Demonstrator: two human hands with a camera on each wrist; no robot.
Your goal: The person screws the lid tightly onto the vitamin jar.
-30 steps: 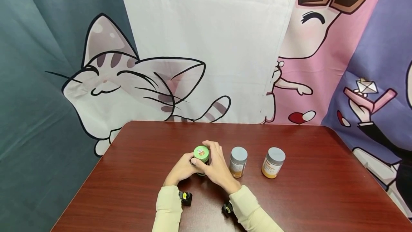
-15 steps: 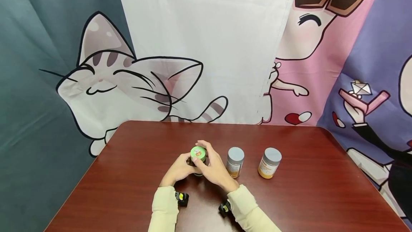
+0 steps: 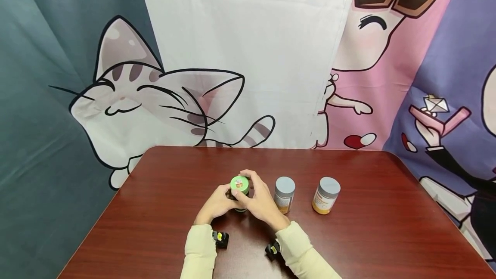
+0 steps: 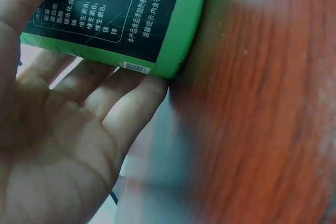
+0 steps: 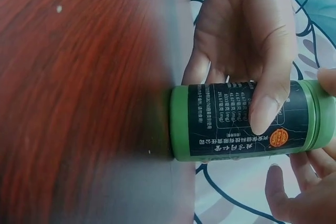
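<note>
A green supplement bottle (image 5: pixel 241 119) with a black label and a green lid (image 3: pixel 240 184) stands on the table between both hands. My left hand (image 3: pixel 216 205) grips its body. In the right wrist view the left thumb (image 5: pixel 268 108) lies across the label, and in the left wrist view the fingers (image 4: pixel 136 103) curl behind the bottle. From the other side my right hand (image 3: pixel 261 201) holds the lid, thumb at the near edge and fingers at the far side. Part of the bottle's body is hidden by the hands in the head view.
Two grey-lidded jars with white and orange lower parts stand to the right: a nearer jar (image 3: pixel 284 195) close to the right hand and a farther jar (image 3: pixel 326 195). The reddish-brown table (image 3: pixel 155 227) ends at a cartoon-printed cloth (image 3: pixel 232 106) behind.
The head view has shifted slightly. Both hands stay on the bottle with hardly any visible movement, and the two jars stand where they were.
</note>
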